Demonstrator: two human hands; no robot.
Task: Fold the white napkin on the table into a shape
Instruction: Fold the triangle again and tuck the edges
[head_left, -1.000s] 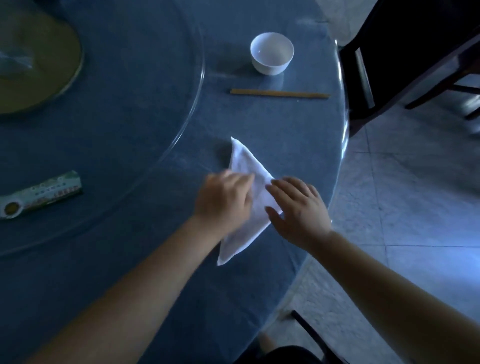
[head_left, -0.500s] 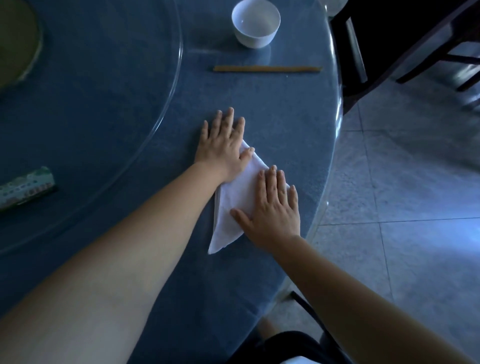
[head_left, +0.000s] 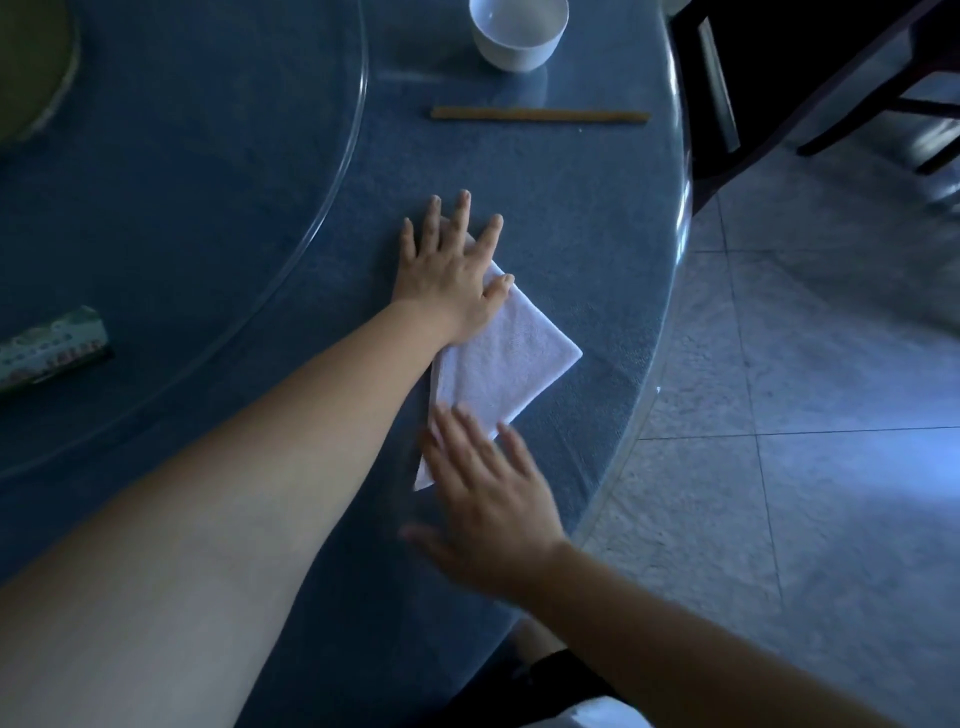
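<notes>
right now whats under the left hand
The left hand lies flat, palm down, on the far corner of the white napkin, fingertips reaching onto the blue table. The napkin's tip beneath the palm is covered.

Napkin (head_left: 501, 358): our left hand (head_left: 449, 275) hides its far tip, our right hand (head_left: 493, 512) its near corner.
Right hand: blurred; we cannot tell whether it touches.
Bowl (head_left: 518, 36): top edge cuts its rim.
Packet (head_left: 49, 351): left edge cuts it; print unreadable.

The left hand (head_left: 449, 275) lies flat with fingers (head_left: 461, 215) spread; the right hand (head_left: 493, 506), blurred, is open, palm down, nearer the body.
</notes>
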